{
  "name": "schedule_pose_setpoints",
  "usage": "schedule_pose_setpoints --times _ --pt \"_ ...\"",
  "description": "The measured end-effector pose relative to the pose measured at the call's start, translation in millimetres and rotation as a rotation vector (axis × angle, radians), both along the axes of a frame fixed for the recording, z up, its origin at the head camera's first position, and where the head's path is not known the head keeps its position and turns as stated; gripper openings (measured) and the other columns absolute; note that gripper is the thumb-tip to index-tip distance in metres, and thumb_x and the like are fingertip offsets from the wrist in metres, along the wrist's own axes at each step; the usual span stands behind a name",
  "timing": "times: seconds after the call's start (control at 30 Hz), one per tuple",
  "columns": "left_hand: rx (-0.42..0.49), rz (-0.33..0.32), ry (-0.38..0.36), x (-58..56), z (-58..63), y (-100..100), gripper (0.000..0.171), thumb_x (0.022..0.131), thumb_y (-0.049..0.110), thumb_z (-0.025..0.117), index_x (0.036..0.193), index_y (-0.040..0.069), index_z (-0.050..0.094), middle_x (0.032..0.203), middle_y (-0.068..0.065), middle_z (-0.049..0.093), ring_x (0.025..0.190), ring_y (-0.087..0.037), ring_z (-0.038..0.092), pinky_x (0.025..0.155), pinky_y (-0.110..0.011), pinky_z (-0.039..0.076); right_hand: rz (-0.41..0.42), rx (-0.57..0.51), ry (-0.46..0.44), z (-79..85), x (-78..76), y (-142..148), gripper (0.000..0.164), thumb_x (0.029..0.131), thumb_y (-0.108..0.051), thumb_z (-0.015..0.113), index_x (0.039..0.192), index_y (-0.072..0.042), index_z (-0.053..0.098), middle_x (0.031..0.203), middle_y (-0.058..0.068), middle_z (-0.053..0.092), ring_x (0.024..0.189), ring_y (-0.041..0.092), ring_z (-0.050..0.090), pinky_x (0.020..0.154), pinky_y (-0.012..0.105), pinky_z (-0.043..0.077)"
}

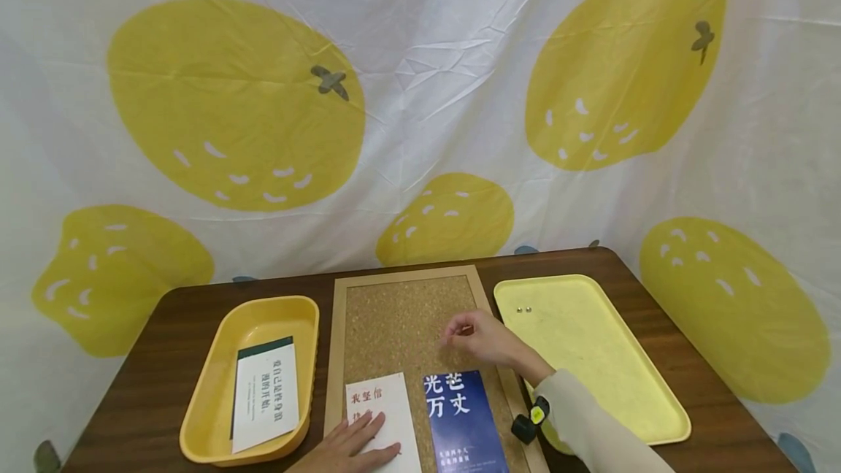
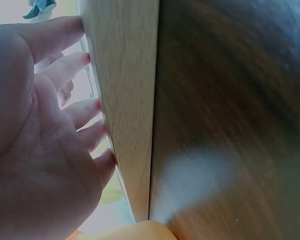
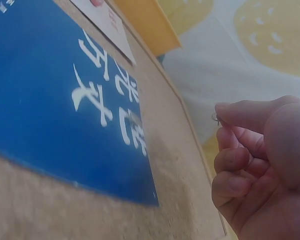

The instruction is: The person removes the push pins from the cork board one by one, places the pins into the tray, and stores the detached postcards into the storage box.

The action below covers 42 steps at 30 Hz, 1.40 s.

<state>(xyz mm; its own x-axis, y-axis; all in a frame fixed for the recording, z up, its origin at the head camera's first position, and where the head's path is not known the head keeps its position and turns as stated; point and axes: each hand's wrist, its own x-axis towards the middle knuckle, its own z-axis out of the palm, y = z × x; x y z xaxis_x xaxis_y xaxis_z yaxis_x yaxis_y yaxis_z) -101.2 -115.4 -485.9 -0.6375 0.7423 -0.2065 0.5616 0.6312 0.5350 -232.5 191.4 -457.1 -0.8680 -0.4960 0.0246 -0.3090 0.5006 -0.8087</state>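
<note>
My right hand is raised over the cork board, above the top edge of a blue card with white characters. In the right wrist view, thumb and forefinger pinch a small metal thumbtack, and the other fingers are curled. My left hand rests with spread fingers on a white card with red characters, lying on the board's lower left. The left wrist view shows its fingertips in line with the board's wooden frame.
Left of the board, an orange-yellow basin holds a white card over a dark green one. A yellow tray on the right carries two small metal tacks. Behind the dark wooden table hangs a lemon-print curtain.
</note>
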Motion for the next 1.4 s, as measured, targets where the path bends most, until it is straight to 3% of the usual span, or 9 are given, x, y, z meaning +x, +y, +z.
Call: schedule_pose_setpoints --times 0.2,0.53,0.8,0.97,1.03,1.17,1.27,1.4 --pt "0.001 0.006 -0.011 -0.3 0.4 0.2 0.063 0.082 0.069 0.045 0.14 0.048 0.033 0.155 0.004 0.019 0.142 -0.027 0.018 0.107 -0.06 0.02 -0.032 -0.002 0.021 0.0 -1.4 12.5 0.01 0.09 -0.015 0.06 0.084 -0.01 0.067 0.086 0.002 0.066 0.08 0.014 0.058 0.068 0.028 0.048" --pt "0.013 0.008 -0.016 2.0 1.5 -0.6 0.064 0.081 0.07 0.045 0.14 0.048 0.032 0.155 0.005 0.019 0.142 -0.027 0.019 0.107 -0.06 0.019 -0.063 0.016 0.062 -2.1 -2.6 30.3 0.01 0.09 -0.013 0.061 0.083 -0.01 0.066 0.083 -0.002 0.064 0.082 0.013 0.059 0.077 0.03 0.049" --pt "0.028 0.009 -0.017 2.5 1.2 -1.1 0.064 0.081 0.07 0.045 0.139 0.048 0.032 0.155 0.006 0.019 0.142 -0.026 0.019 0.107 -0.06 0.02 -0.118 0.016 0.055 -1.9 -2.6 46.6 0.011 0.09 -0.015 0.061 0.084 -0.009 0.066 0.082 0.003 0.063 0.075 0.014 0.055 0.063 0.025 0.047" --pt "0.024 0.004 -0.035 1.4 1.6 -0.2 0.063 0.081 0.069 0.045 0.139 0.048 0.033 0.155 0.006 0.018 0.142 -0.026 0.018 0.107 -0.06 0.019 -0.173 0.005 0.019 2.5 1.1 61.1 0.012 0.09 -0.015 0.061 0.085 -0.005 0.066 0.083 0.006 0.062 0.075 0.016 0.054 0.062 0.026 0.046" --pt "0.02 0.001 -0.035 1.1 1.5 0.5 0.063 0.081 0.069 0.046 0.14 0.048 0.033 0.155 0.005 0.018 0.142 -0.027 0.018 0.107 -0.06 0.019 -0.189 0.001 0.013 4.0 3.3 67.8 0.011 0.09 -0.015 0.062 0.085 -0.006 0.066 0.082 0.004 0.061 0.072 0.013 0.053 0.06 0.024 0.044" --pt "0.015 -0.001 -0.023 0.8 1.8 0.9 0.064 0.081 0.069 0.046 0.14 0.046 0.033 0.155 0.005 0.018 0.142 -0.027 0.017 0.107 -0.06 0.02 -0.207 -0.019 -0.009 13.2 9.4 78.6 0.012 0.09 -0.01 0.06 0.087 0.001 0.065 0.084 0.012 0.062 0.058 0.009 0.045 0.048 0.021 0.037" --pt "0.014 0.002 -0.025 0.5 2.4 0.6 0.064 0.081 0.068 0.046 0.14 0.046 0.033 0.155 0.005 0.018 0.142 -0.027 0.017 0.108 -0.059 0.019 -0.224 -0.031 -0.017 9.1 6.6 90.4 0.014 0.091 -0.009 0.059 0.089 0.004 0.065 0.09 0.015 0.064 0.056 0.01 0.046 0.046 0.021 0.036" --pt "0.014 0.003 -0.031 0.6 1.8 -0.2 0.064 0.081 0.068 0.047 0.14 0.046 0.033 0.155 0.005 0.017 0.142 -0.027 0.016 0.108 -0.058 0.019 -0.252 -0.027 -0.01 -0.8 0.4 106.5 0.016 0.091 -0.015 0.06 0.09 0.001 0.065 0.097 0.01 0.066 0.066 0.014 0.054 0.047 0.022 0.039"
